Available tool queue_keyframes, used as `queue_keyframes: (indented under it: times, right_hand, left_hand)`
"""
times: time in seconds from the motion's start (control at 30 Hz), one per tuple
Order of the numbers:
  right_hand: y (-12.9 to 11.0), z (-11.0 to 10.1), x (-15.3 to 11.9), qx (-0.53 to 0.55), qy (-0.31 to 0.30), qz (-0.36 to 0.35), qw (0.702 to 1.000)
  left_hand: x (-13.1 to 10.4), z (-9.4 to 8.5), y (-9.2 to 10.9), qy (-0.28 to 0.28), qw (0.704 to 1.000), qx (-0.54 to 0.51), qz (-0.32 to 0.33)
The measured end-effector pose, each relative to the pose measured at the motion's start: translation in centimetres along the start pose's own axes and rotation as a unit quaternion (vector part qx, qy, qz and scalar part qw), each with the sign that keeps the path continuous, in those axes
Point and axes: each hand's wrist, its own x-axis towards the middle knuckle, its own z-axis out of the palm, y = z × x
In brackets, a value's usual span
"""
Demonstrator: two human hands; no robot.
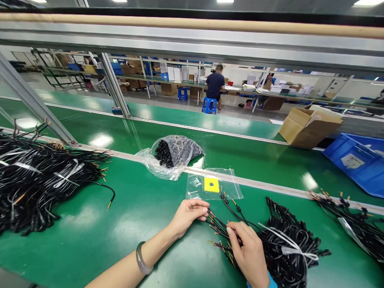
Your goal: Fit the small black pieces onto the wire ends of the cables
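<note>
My left hand [191,215] is closed in a pinch, thumb against forefinger, on a small black part at the end of a thin black cable [220,225]. A little to the right, my right hand [247,251] is closed on the same cable, further back from its tip. Under and beside the right hand lies a tied bundle of black cables [285,248], its loose ends showing bare coloured wires. Just beyond my hands, a clear zip bag [193,187] with a yellow square piece [211,184] lies flat. An open plastic bag of small black parts [165,153] sits behind it.
A large heap of tied black cables [29,184] covers the left side. More cables [362,225] lie at far right. A cardboard box [309,127] and a blue bin [361,162] stand back right. A metal post [36,96] rises at left; a person [215,84] sits far behind.
</note>
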Motion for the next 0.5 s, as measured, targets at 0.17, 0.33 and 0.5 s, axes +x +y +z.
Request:
queue_keyframes:
  times: [0.17,0.33,0.5]
  right_hand:
    - [0.13,-0.09,-0.15,0.007,0.002,0.002,1.0]
    - [0.23,-0.04,-0.21,0.007,0.008,0.005,1.0]
    - [0.27,0.02,-0.15,0.007,0.01,0.004,1.0]
  left_hand:
    - [0.03,-0.16,0.46,0.008,0.999,-0.007,-0.03]
    - [0.01,-0.3,0.53,-0.002,0.999,0.009,-0.033]
    - [0.1,-0.61,0.33,-0.014,0.999,0.025,-0.04]
